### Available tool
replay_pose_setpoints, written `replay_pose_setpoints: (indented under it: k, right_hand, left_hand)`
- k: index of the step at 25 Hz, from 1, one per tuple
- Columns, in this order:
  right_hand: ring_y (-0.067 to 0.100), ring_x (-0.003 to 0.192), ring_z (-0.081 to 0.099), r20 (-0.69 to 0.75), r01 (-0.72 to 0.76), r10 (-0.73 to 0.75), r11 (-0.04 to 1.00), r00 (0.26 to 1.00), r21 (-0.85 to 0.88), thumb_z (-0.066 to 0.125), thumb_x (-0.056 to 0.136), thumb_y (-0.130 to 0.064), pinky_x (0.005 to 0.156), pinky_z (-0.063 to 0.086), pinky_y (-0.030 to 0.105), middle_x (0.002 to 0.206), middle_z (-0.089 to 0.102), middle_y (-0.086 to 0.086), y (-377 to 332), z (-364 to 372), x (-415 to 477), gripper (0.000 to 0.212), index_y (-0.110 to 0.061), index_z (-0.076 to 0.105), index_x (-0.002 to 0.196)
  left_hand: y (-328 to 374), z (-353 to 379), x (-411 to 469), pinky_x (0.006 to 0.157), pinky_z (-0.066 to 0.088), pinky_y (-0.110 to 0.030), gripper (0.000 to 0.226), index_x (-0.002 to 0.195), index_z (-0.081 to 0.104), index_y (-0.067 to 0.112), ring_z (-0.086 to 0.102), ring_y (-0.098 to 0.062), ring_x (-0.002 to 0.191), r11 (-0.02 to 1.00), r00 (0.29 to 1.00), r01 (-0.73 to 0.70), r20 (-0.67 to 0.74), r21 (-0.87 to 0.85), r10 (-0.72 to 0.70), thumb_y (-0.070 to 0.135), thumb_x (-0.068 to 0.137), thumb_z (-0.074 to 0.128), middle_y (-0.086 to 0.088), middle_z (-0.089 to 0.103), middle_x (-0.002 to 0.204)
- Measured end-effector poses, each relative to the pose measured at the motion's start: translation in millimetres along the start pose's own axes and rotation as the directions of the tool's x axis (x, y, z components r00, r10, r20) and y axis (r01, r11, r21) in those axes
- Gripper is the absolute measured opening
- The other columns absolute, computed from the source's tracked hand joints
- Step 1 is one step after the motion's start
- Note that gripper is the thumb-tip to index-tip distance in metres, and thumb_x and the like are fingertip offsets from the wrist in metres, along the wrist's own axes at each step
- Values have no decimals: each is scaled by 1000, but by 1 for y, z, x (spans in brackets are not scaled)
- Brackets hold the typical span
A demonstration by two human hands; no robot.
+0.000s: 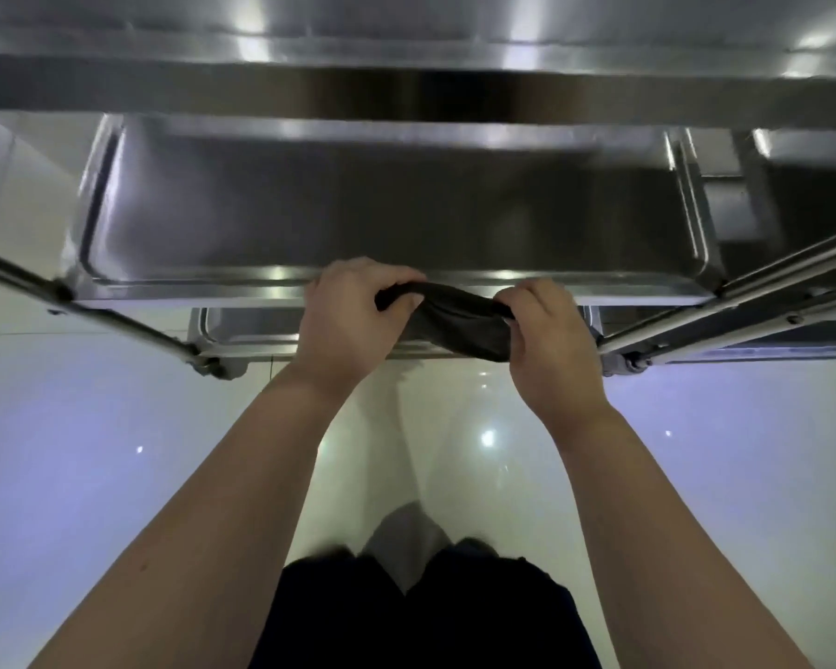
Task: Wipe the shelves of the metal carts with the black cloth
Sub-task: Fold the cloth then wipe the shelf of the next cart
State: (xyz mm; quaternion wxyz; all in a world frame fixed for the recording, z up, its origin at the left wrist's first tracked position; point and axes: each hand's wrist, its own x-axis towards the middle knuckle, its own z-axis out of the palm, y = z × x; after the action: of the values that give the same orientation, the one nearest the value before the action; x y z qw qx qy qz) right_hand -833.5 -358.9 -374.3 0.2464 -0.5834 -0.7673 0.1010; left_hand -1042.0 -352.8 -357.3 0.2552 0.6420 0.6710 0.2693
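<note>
Cloth [454, 330]: plain black, no print, faint grey sheen on the folds. Top shelf [406, 91]: brushed silver-grey steel, dark brown-black band along mid-edge, white glare streaks. Middle shelf [358, 219]: darker gunmetal-grey tray, lighter silver rim, two white highlights on the near lip. Bottom shelf [242, 330]: same silver, mostly hidden. Cart post [117, 318]: bright silver tube, dark fasteners at the joints. Second cart [768, 195]: same grey steel, shadowed. Floor [93, 475]: glossy off-white tile, cream in the centre, blue-violet cast on both sides, white light dots. Legwear [430, 620]: solid black, no pattern.
</note>
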Motion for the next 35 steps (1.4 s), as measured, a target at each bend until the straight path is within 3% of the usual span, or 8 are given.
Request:
replay_pose_setpoints:
  k: [7,11,13,18,20,23,28,35]
  right_hand:
    - [38,82,57,-184,186,-202,977,962,-100,63,70,21,68,52,43,98,63,18,64,67,30,35,2,67,100]
    - [38,73,57,-229,198,-248,955,941,-219,70,64,19,66,49,43,90,63,15,77,73,58,39,-3,69,97]
    - [41,81,59,-238,132,-194,959,952,-252,68,67,12,73,47,43,95,64,16,75,66,82,36,-6,69,98]
    - [33,130,34,34,-89,113,907,993,-412,54,91,-22,106,22,41,136,48,8,74,68,132,40,-22,52,131]
    - [40,143,13,66,-107,139,930,988,-351,50,93,-47,116,6,49,156,28,6,59,90,124,57,-33,35,147]
    - [48,142,-22,325,-37,148,945,934,-324,27,91,-72,114,-14,59,163,-8,-12,45,129,102,66,-53,3,150]
    - [45,143,-23,371,-40,197,919,907,-391,10,80,-85,115,-18,55,161,-17,-16,73,137,121,71,-62,-11,143]
    - [46,144,-16,286,-141,281,893,916,-427,15,85,-82,115,-12,57,163,-11,-9,115,125,181,71,-56,-2,148]
  left_hand:
    - [-54,66,60,93,51,-36,18,101,73,39,63,-6,98,987,984,-145,-120,-74,135,38,84,66,26,66,92]
    - [-60,79,97,91,48,-26,18,104,74,31,64,-12,102,973,957,-231,-181,-8,226,27,87,68,12,72,104]
    - [-53,78,117,93,46,-28,18,105,74,30,62,-18,106,978,953,-204,-217,43,209,30,87,68,6,71,109]
    - [-48,82,167,100,39,-41,24,114,68,33,54,-26,118,953,985,-147,-51,266,166,40,93,57,2,66,120]
    - [-62,84,179,102,34,-43,35,131,59,32,47,-28,127,940,980,-159,-66,303,187,39,98,50,-2,59,133]
    - [-86,91,181,115,18,-41,48,152,30,32,24,-26,146,918,989,-128,-15,374,144,36,105,31,1,33,158]
    - [-96,101,180,120,1,-50,54,153,-2,44,11,-26,150,934,984,-168,-3,317,178,38,105,21,3,31,158]
    - [-100,106,186,120,-3,-51,60,153,-7,43,0,-24,151,869,988,-153,41,471,151,49,102,24,4,9,164]
